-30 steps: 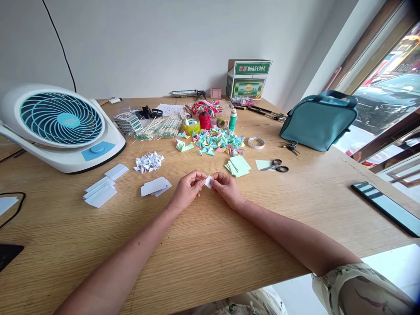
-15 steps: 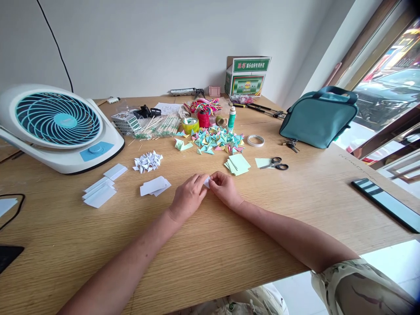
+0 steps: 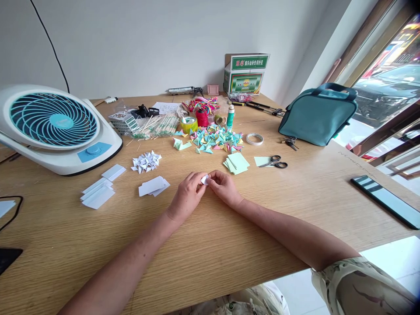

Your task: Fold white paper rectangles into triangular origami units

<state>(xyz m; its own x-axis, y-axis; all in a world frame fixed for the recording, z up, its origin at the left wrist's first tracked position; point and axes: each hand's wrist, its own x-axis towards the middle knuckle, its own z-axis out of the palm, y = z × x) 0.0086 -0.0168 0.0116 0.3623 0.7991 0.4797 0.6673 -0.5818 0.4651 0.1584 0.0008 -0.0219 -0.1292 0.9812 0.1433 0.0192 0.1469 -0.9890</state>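
Between my two hands is a small folded piece of white paper [image 3: 204, 179]. My left hand [image 3: 188, 192] pinches its left side, and my right hand [image 3: 225, 187] grips the right side with thumb and forefinger. The fingers cover much of the paper, so its exact fold is hard to make out. Left of my hands lie a few flat white paper slips [image 3: 154, 186] and, behind them, a heap of small folded white pieces [image 3: 146, 162]. Pale green paper sheets [image 3: 236, 163] are stacked beyond my right hand.
Farther left are more white slips [image 3: 98, 194] and a fan [image 3: 62, 127]. Colourful folded pieces [image 3: 216, 139], a tape roll [image 3: 255, 139], a glue bottle [image 3: 230, 117] and bundled sticks [image 3: 160, 125] lie behind. Scissors [image 3: 277, 162], keys [image 3: 290, 142], a teal bag [image 3: 318, 116] and a phone [image 3: 385, 201] are rightward.
The white paper has tilted slightly between my fingers and shows more of its folded face. Both hands stay close together, nearly in place. The view has shifted a little.
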